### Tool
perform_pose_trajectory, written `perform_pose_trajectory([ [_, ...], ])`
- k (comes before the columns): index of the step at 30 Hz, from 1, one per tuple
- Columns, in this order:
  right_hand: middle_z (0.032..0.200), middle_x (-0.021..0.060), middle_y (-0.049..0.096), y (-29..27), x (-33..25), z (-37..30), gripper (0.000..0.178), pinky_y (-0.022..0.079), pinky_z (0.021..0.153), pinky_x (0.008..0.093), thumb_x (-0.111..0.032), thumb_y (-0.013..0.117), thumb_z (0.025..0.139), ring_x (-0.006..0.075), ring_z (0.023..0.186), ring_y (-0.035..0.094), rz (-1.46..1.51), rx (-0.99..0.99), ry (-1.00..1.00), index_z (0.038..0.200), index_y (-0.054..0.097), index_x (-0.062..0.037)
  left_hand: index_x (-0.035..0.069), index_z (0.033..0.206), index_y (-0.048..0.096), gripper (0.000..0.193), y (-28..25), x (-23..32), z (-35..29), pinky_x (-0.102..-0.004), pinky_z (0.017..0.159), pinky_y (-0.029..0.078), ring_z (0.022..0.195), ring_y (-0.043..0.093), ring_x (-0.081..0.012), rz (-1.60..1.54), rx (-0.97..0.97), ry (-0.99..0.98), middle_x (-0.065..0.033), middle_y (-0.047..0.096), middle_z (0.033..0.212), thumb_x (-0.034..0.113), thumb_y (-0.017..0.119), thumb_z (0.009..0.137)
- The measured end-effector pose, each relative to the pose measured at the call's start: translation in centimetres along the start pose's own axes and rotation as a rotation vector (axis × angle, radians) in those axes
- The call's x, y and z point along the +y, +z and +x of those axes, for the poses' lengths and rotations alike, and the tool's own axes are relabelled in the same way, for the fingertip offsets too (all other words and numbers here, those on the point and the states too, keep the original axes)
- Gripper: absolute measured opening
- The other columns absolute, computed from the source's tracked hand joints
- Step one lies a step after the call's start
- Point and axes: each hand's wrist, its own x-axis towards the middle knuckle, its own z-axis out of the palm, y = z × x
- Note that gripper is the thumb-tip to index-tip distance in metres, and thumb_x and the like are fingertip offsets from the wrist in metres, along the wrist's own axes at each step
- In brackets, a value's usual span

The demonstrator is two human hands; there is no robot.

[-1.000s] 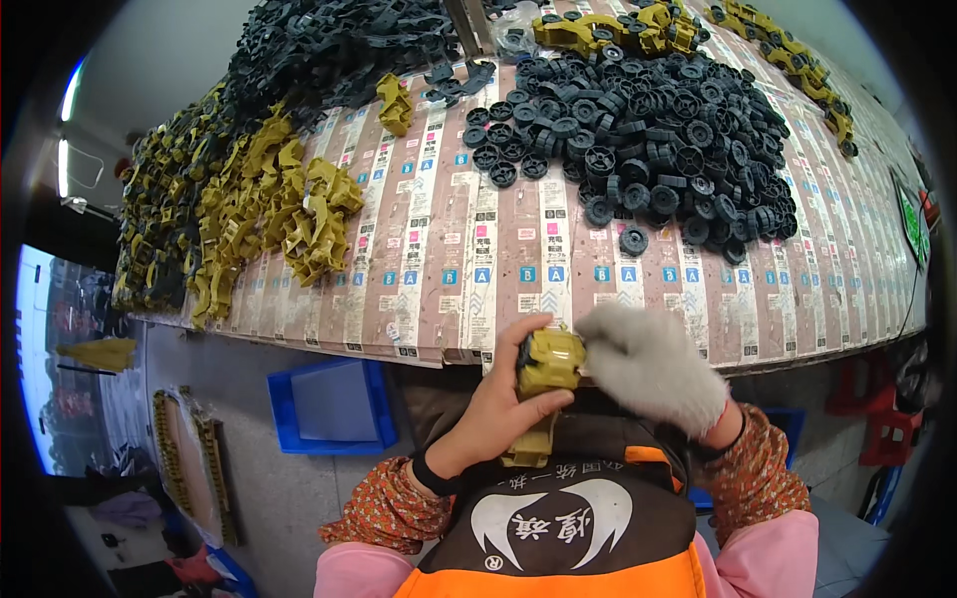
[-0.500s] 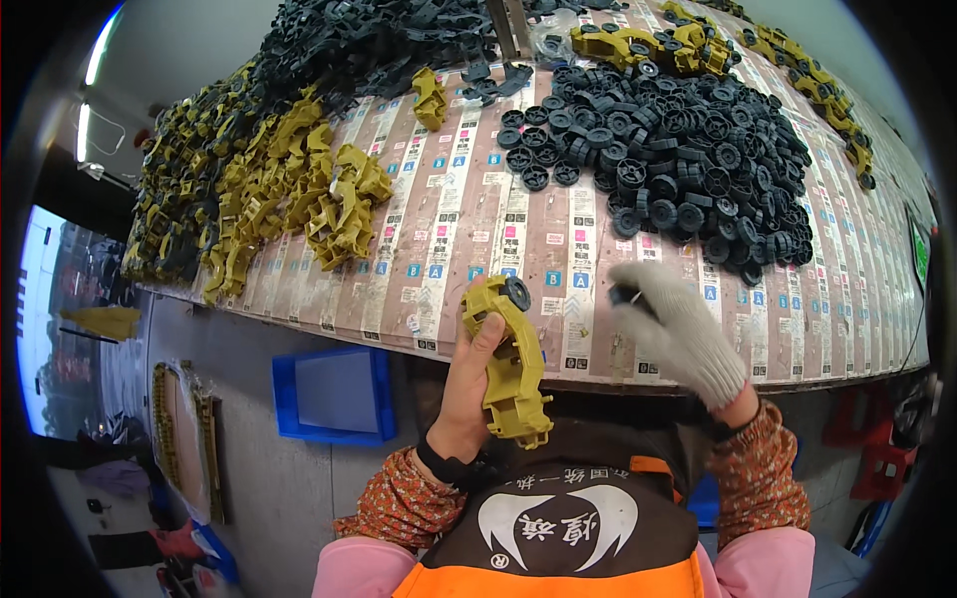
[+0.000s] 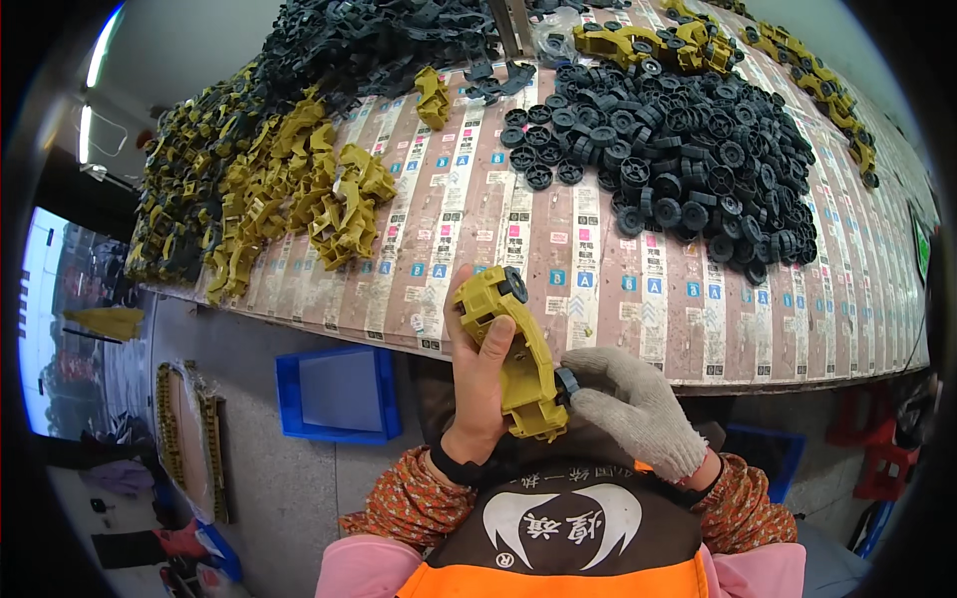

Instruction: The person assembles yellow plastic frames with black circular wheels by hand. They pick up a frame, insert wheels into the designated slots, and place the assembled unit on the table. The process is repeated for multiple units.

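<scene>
Looks like wheel-fitting: the bare left hand (image 3: 478,374) has its fingers closed around a yellow toy car body (image 3: 530,381) by the counter's (image 3: 399,309) near edge; the gloved right hand's (image 3: 636,407) fingers pinch a black wheel (image 3: 567,384) at its side. Seating it seems to want careful alignment, then a firm push.

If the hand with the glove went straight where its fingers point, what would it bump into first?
The right hand, pinching a black wheel, would first meet the yellow toy car body in the left hand. The wheel seems to touch the body's side, but depth is hard to judge here.
</scene>
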Motion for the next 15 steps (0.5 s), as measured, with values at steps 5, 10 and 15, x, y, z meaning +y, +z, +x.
perform_pose_trajectory([
  [5, 0.106, 0.0239, 0.073, 1.2, 1.4, -0.5, 0.036, 0.058, 0.085, 0.0377, -0.009, 0.066, 0.1, 0.0333, 0.096, 0.075, -0.288, 0.144, -0.239, 0.132, 0.065, 0.0049, 0.017, 0.165, 0.026, 0.084, 0.3, -0.2, 0.0, -0.0328, 0.099, 0.055, 0.114, 0.061, -0.0157, 0.104, 0.006, 0.203, -0.0058, 0.056, 0.137, 0.007, 0.076, 0.099],
  [10, 0.107, 0.0295, 0.072, 1.5, 1.5, -1.0, 0.052, 0.059, 0.086, 0.0444, -0.001, 0.06, 0.092, 0.0451, 0.1, 0.073, -0.485, 0.116, -0.454, 0.144, 0.057, 0.0023, 0.011, 0.166, 0.022, 0.094, 1.3, 0.1, -0.2, -0.0354, 0.105, 0.052, 0.125, 0.058, -0.0196, 0.247, -0.094, 0.438, -0.0081, 0.051, 0.144, 0.002, 0.08, 0.093],
  [15, 0.098, 0.0296, 0.072, 1.4, 0.0, -0.6, 0.069, 0.057, 0.081, 0.0556, -0.02, 0.068, 0.087, 0.0501, 0.091, 0.071, -0.567, 0.015, -0.29, 0.151, 0.049, -0.0032, 0.0, 0.16, 0.022, 0.095, 0.2, -1.0, -1.2, -0.0399, 0.113, 0.045, 0.134, 0.052, -0.0263, 0.644, -0.127, 0.79, -0.0142, 0.038, 0.149, 0.009, 0.086, 0.09],
])
